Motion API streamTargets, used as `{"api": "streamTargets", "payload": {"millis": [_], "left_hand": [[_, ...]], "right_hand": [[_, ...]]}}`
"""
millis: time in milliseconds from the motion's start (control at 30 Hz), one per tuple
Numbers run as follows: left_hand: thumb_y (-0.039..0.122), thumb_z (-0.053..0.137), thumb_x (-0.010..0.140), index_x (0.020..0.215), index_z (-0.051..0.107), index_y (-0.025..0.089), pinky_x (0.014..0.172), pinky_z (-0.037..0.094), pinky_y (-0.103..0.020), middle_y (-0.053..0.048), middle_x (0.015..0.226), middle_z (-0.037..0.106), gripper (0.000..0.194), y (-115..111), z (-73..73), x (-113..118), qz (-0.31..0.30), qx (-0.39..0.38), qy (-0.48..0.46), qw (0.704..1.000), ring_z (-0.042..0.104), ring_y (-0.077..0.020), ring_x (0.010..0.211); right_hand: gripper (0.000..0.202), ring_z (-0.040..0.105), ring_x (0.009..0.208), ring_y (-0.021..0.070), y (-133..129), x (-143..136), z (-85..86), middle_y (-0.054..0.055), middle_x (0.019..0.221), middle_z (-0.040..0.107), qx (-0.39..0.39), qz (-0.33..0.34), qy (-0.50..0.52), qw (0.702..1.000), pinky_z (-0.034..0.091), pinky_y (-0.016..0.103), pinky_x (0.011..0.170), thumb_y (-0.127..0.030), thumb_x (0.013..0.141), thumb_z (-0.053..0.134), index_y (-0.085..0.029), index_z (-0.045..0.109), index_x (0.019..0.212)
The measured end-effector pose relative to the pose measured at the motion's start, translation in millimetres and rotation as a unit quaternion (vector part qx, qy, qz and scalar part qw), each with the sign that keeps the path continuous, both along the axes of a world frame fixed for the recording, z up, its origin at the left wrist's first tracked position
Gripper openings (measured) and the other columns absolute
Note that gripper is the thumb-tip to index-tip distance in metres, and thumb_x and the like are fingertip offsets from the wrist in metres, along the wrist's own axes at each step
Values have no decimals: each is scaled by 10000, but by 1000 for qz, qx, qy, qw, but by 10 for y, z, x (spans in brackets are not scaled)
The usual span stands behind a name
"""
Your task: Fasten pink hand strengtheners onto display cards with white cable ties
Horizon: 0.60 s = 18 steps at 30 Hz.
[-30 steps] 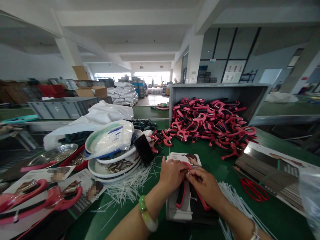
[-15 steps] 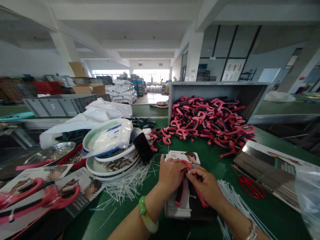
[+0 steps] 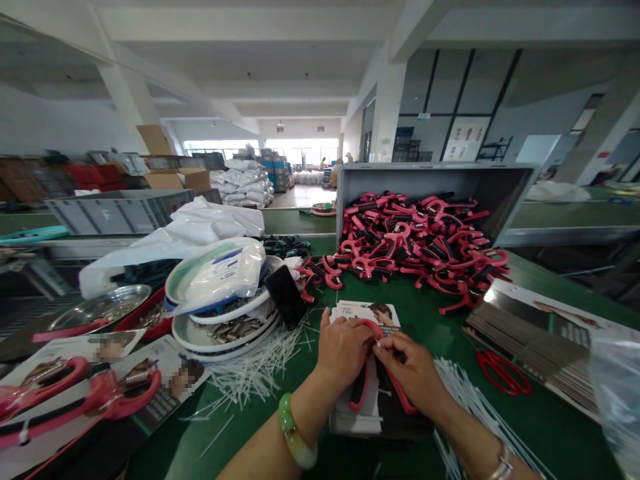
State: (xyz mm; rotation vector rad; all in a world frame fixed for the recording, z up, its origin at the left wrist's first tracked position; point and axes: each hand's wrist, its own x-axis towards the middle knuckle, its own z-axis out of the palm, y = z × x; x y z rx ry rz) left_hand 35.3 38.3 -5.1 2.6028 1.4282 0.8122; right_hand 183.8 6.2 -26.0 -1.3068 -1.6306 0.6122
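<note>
A pink-and-black hand grip exerciser point(image 3: 399, 387) lies on a stack of printed backing cards point(image 3: 357, 417), its two handles spread toward me. My left hand point(image 3: 344, 350) is closed over its curved top and left side, fingers pressing it against the card. My right hand point(image 3: 413, 370) pinches the small white end of a zip tie point(image 3: 379, 344) at the exerciser's upper part. Fingers hide most of that tie. Another white tie end pokes out of the card between the handles.
A tipped grey bin point(image 3: 434, 175) spills many exercisers point(image 3: 400, 233). Loose zip ties point(image 3: 255, 367) lie left, more point(image 3: 470, 407) right. Red-handled scissors point(image 3: 503, 373) sit beside stacked cards point(image 3: 535, 340). At left are plates of springs point(image 3: 235, 331), a black phone point(image 3: 285, 297) and carded exercisers point(image 3: 120, 393).
Almost nothing differs. Both hands stay at the top of the exerciser, with only a very slight shift of the right fingers and left wrist.
</note>
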Motion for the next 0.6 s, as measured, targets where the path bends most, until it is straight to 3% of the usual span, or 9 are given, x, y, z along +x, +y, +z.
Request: {"api": "streamTargets", "payload": {"millis": [600], "left_hand": [[280, 488, 899, 890, 669, 316, 1044, 200, -548, 35, 868, 704, 185, -41, 13, 18, 1, 17, 27, 999, 605, -189, 841]], "right_hand": [[237, 516, 620, 148, 5, 17, -14, 2, 671, 539, 7, -1, -12, 1000, 420, 263, 601, -370, 810, 552, -191, 634, 679]]}}
